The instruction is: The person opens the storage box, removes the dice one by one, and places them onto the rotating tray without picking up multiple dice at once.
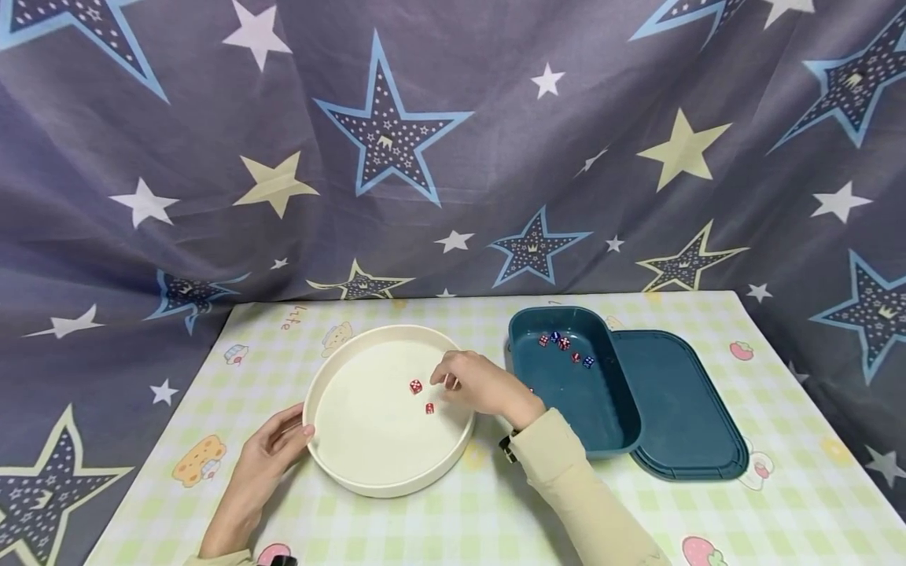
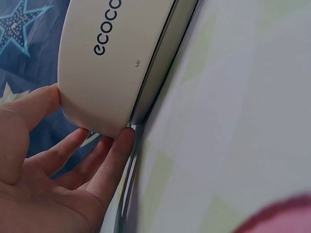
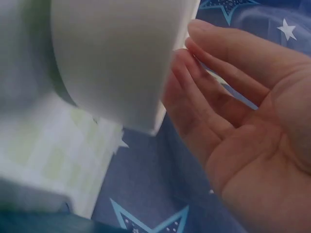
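A round cream tray [image 1: 385, 440] stands on the table, with two red dice, one die [image 1: 415, 387] slightly behind the other die [image 1: 429, 409]. My left hand [image 1: 272, 448] holds the tray at its left side. In the left wrist view its thumb presses near the rim, and the fingertips [image 2: 125, 138] meet the lower wall. My right hand [image 1: 477, 384] hovers over the tray's right part, close beside the two dice, fingers loosely bent downward. From the right wrist, the palm of this hand [image 3: 252, 126] shows bare, with some fingertips hidden behind the tray wall.
Right of the tray stands a dark teal box [image 1: 566, 409] holding several red and blue dice [image 1: 564, 343]. Its flat teal lid [image 1: 683, 401] lies to the right, partly beside the box wall. A checked cloth [image 1: 269, 362] covers the table; a starry curtain [image 1: 453, 157] hangs behind.
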A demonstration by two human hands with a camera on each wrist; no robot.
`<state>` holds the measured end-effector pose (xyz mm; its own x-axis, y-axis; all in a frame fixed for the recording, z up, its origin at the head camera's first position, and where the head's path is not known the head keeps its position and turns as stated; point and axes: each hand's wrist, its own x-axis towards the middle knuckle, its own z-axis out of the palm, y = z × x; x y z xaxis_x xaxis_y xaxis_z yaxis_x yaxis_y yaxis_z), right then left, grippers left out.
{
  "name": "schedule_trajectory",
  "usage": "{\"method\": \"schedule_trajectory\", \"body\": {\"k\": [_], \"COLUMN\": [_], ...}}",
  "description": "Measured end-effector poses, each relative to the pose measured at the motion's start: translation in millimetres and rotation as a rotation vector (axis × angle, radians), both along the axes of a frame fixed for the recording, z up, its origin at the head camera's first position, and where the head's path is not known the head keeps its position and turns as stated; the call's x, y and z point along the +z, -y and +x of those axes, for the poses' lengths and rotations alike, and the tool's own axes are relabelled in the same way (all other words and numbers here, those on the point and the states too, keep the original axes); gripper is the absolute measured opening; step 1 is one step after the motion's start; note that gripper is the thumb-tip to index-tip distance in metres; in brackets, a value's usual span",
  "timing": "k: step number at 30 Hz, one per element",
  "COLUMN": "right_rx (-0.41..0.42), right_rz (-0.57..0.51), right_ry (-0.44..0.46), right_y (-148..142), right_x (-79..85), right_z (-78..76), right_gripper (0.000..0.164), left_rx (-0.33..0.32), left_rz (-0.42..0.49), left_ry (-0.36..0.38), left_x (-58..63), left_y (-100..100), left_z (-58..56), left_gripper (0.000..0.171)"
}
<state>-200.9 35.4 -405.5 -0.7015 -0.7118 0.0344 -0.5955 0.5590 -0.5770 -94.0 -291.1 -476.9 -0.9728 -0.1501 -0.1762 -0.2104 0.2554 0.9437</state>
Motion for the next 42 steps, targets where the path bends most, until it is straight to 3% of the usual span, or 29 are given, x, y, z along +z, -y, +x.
{"method": "schedule_trajectory", "body": {"k": [16, 42], "right_rx": [-0.063, -0.182], "right_rz": [0.036, 0.029], "right_ry": [-0.045, -0.067], "right_y": [-29.6, -84.2], "right_x": [20.5, 22.2], "right_z": [2.0, -5.1], "right_gripper": [0.025, 0.026], "left_rx": [-0.008, -0.001], "left_rz": [-0.002, 0.004], "left_ry": [-0.020, -0.012], "left_x": [0.1, 0.5], "left_y": [-0.6, 0.3], "left_z": [1.2, 2.3], "left_gripper": [0.066, 0.064]}}
